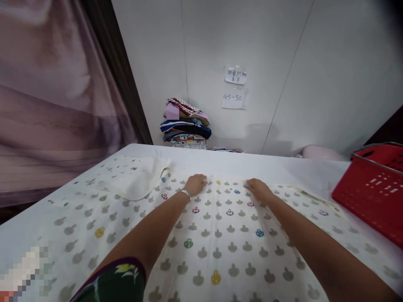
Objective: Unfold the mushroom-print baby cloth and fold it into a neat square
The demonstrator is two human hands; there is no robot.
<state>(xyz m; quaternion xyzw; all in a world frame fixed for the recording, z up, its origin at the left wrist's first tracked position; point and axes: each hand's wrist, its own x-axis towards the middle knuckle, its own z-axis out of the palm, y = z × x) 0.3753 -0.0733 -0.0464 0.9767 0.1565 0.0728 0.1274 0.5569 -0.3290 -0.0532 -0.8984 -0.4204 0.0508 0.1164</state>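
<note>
A large white cloth (225,243) with a print of grey, yellow, blue, red and green mushrooms lies spread over the table. At its far edge, my left hand (195,184) is closed on the fabric, with a silver bracelet at the wrist. My right hand (258,189) pinches the same far edge further to the right. Between the hands the fabric lies fairly flat, with soft lengthwise creases. On the left, a corner (135,180) of the cloth is turned over, showing a paler side. The fingertips of both hands are partly hidden.
The white table (261,164) reaches to a pale wall with two paper signs (233,98). Behind the table rises a stack of folded fabrics (187,123). A red plastic basket (371,184) stands at the right, near a pink item (324,152). A pinkish curtain (59,105) hangs at left.
</note>
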